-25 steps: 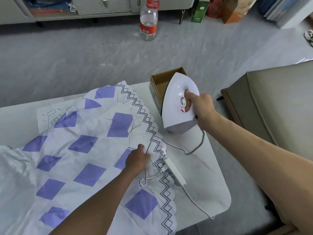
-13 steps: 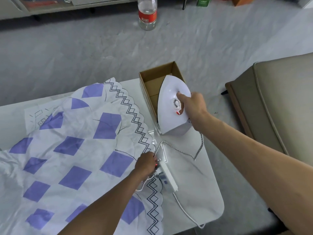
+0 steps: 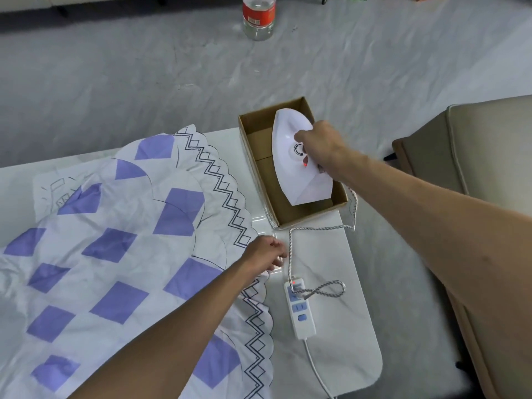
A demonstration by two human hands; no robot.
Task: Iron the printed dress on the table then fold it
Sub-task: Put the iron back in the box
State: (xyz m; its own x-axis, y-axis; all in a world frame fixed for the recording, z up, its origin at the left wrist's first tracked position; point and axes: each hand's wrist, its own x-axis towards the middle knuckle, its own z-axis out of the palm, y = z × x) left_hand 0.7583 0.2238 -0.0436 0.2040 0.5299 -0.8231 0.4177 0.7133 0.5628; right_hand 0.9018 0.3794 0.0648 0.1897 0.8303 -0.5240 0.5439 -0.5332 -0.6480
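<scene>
Starting stage only: fingers of your right hand point(image 3: 319, 145) curl over the iron point(image 3: 299, 171), parked in the box point(image 3: 259, 133). Fingers of your left hand point(image 3: 266, 250) are loosely curled, holding nothing; the creased dress point(image 3: 115, 254) lies just left of them. Ironing and folding not yet done.

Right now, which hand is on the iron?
The right hand: it grips the white iron in the cardboard box. The left hand hovers by the dress hem, holding nothing.

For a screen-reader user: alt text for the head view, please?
A right hand grips a white iron in a cardboard box on a table. The left hand hovers at the hem of the printed dress, beside a power strip.
</scene>
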